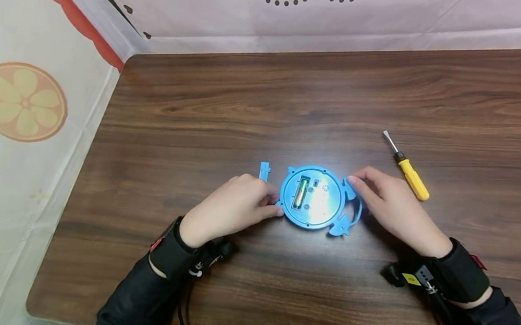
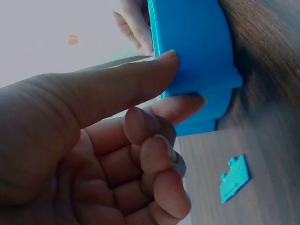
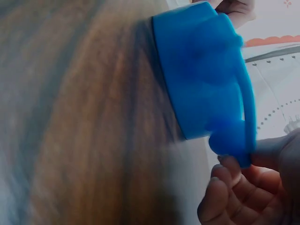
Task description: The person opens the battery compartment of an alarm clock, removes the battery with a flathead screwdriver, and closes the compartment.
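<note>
A round blue alarm clock (image 1: 324, 205) lies on the table with its back facing up. One battery (image 1: 301, 193) sits in the uncovered slot on that back. My left hand (image 1: 238, 202) pinches the clock's left edge between thumb and index finger, the other fingers curled, as the left wrist view shows. On the far side, my right hand (image 1: 393, 206) holds the upper bell-shaped piece beside the curved handle (image 3: 248, 108), with thumb and fingertips. A small blue battery cover (image 1: 264, 171) lies just beyond the left hand, apart from the clock.
A screwdriver (image 1: 412, 177) with a yellow handle lies beyond the right hand, its tip pointing away. The brown wooden table (image 1: 200, 99) meets a pale patterned cloth (image 1: 274, 22) at the back and another at the left. Cables hang from both wrist straps.
</note>
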{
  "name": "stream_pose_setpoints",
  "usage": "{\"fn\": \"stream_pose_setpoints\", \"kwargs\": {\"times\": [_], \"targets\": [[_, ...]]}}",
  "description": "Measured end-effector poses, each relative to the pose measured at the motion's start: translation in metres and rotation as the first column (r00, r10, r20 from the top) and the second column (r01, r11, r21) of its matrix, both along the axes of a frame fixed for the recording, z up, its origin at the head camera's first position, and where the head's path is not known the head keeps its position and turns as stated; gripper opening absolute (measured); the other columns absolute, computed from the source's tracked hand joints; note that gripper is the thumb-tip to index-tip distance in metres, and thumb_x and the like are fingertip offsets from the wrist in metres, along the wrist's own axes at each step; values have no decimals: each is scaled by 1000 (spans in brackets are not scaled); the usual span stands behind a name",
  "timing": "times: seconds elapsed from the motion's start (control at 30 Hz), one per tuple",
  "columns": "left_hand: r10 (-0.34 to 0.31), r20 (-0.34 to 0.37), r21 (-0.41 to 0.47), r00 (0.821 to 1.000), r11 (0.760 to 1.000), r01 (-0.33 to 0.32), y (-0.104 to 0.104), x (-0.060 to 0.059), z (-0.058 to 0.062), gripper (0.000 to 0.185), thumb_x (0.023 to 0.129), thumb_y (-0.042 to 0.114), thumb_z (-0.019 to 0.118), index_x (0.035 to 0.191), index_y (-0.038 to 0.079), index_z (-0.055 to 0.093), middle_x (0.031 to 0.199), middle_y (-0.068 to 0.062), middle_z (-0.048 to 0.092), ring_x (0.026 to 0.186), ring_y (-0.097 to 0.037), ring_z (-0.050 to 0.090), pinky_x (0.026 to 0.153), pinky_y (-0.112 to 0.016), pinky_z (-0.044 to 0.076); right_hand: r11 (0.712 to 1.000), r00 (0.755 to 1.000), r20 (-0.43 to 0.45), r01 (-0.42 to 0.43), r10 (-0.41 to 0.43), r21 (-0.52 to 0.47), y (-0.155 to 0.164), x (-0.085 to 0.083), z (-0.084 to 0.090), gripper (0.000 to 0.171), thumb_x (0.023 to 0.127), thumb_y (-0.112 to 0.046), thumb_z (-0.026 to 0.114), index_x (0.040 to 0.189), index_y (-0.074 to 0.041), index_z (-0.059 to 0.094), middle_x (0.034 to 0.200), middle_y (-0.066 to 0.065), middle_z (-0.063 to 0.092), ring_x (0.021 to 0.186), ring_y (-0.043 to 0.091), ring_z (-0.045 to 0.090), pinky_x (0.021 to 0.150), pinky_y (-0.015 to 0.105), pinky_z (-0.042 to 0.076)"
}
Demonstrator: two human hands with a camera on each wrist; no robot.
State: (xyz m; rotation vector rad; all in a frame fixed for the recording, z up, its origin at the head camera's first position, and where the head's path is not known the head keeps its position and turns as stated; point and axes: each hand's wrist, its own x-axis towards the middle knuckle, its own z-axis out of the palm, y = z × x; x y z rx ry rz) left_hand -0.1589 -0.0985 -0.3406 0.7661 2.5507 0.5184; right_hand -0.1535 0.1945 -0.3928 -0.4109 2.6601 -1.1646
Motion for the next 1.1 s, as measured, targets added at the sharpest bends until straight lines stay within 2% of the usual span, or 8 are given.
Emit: {"fn": "stream_pose_setpoints", "kwargs": {"times": [0.1,0.27,0.43,0.53,0.77,0.9,1.1], "targets": [[11,-1,46,1000,999,-11,-2,-4,-4,28,96,26,71,71,16,62,56,9,26,50,-6,27,53,-24,24,1000,1000,-2,-6,6,14,5,0,2,30,108,-33,49,113,-12,69,89,1,64,74,18,52,66,30,42],[34,-19,107,999,994,-32,-3,-11,-10,13,95,25,73,89,14,76,57,9,40,52,-5,33,54,-24,29,1000,1000,-2,-12,12,15,14,-1,4,26,106,-31,55,108,-13,74,96,-2,69,79,16,55,71,28,44],[58,-33,128,998,990,-53,-4,-17,-15,19,96,25,72,105,11,79,62,8,55,53,-6,42,53,-24,34,999,1000,7,-22,22,36,21,0,6,25,103,-30,61,105,-12,77,96,-2,72,77,16,54,67,28,43],[64,-60,145,996,988,-55,-3,-20,-17,20,96,25,72,107,10,78,64,8,56,54,-7,43,54,-24,34,998,999,26,-30,29,57,25,2,8,22,101,-30,64,102,-14,78,92,-4,72,74,16,52,63,28,40],[112,-130,213,985,974,-83,0,-26,-26,19,97,22,70,109,9,78,61,7,53,54,-8,39,54,-25,31,998,994,106,-35,28,61,25,12,13,18,97,-33,70,93,-18,79,86,-8,72,73,14,54,63,26,43],[135,-149,243,980,965,-96,1,-28,-30,19,98,21,69,110,9,78,64,5,59,53,-8,41,54,-25,33,997,993,100,-70,65,44,18,21,14,16,95,-34,72,86,-23,79,83,-11,70,73,11,55,64,26,44],[158,-153,267,975,957,-113,4,-30,-34,19,98,20,68,111,10,78,90,1,75,58,-9,46,57,-26,39,994,993,61,-99,96,47,8,34,15,16,94,-33,73,81,-25,78,82,-15,69,66,6,50,59,24,40]]}}
